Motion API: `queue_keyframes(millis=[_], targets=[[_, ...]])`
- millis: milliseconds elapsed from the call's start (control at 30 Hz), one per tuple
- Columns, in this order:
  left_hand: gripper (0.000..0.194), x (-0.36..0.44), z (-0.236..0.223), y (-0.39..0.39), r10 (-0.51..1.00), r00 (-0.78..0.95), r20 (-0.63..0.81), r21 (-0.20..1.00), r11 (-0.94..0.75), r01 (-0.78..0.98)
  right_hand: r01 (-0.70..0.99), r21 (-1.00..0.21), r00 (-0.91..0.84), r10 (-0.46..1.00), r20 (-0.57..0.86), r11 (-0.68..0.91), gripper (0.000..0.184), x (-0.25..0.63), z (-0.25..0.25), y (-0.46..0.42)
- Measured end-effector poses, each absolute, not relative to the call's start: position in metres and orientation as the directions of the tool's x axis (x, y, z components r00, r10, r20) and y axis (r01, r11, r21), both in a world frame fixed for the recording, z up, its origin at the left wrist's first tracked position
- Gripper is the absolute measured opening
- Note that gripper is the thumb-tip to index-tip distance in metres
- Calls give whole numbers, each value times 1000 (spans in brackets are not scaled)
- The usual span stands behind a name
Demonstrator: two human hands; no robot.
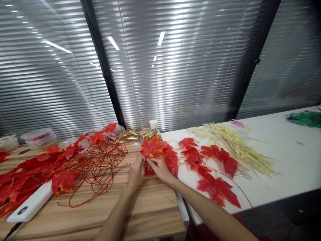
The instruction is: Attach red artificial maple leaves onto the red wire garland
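Observation:
My left hand (137,171) and my right hand (160,168) meet in a pinch at the base of a red artificial maple leaf (153,147), near the right edge of the wooden table. The leaf stands up above my fingers, its yellow stem end towards me. More red leaves (171,160) lie right behind and beside my right hand. A red cord (100,170) lies in a loose tangle to the left of my left hand, and a strand runs towards my fingers. Exactly what each fingertip grips is too small to make out.
A leaf pile (27,174) and a white power bank (32,202) lie at left, plastic tubs (40,138) behind. Gold packets (150,134) and a paper cup (153,124) stand at the back. The white table (296,167) holds strung leaves (218,189) and pale yellow strips (233,144).

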State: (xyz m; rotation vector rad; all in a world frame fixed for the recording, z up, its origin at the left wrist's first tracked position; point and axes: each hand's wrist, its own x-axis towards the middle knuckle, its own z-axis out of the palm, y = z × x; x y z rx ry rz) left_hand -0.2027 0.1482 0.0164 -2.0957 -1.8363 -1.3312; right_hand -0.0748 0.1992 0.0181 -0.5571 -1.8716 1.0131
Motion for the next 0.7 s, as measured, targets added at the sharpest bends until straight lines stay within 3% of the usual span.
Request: queue_keyframes(millis=[700], targets=[[22,-200,20,147,844,-103,527,529,-230,817,-59,-823,-455,719,526,565,39,-74,20,200]])
